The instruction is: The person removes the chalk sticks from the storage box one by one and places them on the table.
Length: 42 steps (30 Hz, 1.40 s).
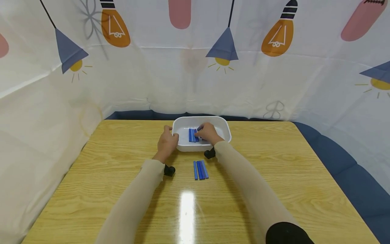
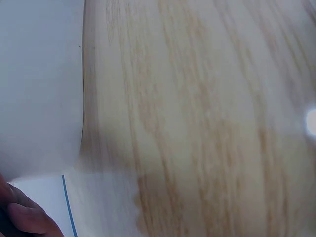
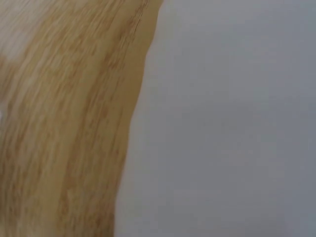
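In the head view a white tray (image 1: 223, 127) lies at the far side of the table, with several blue sticks (image 1: 191, 135) side by side inside it. My left hand (image 1: 167, 142) holds the tray's left side, thumb near the rim; a bit of that hand shows at the lower left of the left wrist view. Reaching over the tray's near right rim, my right hand (image 1: 208, 133) pinches a dark blue stick (image 1: 199, 128) beside the row; its fingertips are partly hidden. Outside the tray, several more blue sticks (image 1: 200, 170) lie in a row on the wood.
The wooden table (image 1: 122, 189) carries a bright reflection at its near middle. A dark blue padded seat (image 1: 344, 169) runs round its far and right sides. White patterned cloth (image 1: 170, 78) hangs behind. The tray's pale wall (image 3: 222, 123) fills much of the right wrist view.
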Motion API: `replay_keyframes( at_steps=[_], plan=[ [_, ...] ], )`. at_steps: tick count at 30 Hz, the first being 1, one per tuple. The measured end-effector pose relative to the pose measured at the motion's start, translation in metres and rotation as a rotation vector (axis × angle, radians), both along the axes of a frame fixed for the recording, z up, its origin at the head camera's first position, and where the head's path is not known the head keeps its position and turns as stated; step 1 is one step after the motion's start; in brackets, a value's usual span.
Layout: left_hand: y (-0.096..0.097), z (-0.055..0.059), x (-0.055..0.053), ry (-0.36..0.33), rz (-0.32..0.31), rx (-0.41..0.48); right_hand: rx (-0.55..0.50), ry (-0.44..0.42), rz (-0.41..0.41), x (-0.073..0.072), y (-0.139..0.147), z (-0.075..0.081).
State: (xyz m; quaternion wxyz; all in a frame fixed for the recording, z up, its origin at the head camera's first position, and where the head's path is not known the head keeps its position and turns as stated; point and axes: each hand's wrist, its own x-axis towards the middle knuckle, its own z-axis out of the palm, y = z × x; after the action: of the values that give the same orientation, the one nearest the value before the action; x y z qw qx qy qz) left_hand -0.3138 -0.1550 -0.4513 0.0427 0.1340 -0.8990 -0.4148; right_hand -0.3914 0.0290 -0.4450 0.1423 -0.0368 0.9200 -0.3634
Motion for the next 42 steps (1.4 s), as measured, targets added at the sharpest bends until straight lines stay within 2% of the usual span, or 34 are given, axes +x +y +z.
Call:
replay_keyframes(
  at_steps=[16,29,36,42],
  plan=[
    [0.0016,-0.0001,0.0005,0.002,0.005,-0.016,-0.008,-0.095,-0.025,-0.004,-0.0019,0.0014],
    [0.0018,0.0011,0.0001,-0.009,0.009,-0.013,-0.009,-0.098,-0.022,-0.0054,-0.0033,0.0003],
    [0.0018,0.0014,-0.0004,-0.012,0.001,0.0,0.028,-0.089,0.005,-0.0067,-0.0048,-0.002],
    [0.0011,0.0024,-0.001,-0.034,-0.001,0.003,0.015,-0.088,0.018,-0.0057,-0.0059,-0.0016]
  ],
)
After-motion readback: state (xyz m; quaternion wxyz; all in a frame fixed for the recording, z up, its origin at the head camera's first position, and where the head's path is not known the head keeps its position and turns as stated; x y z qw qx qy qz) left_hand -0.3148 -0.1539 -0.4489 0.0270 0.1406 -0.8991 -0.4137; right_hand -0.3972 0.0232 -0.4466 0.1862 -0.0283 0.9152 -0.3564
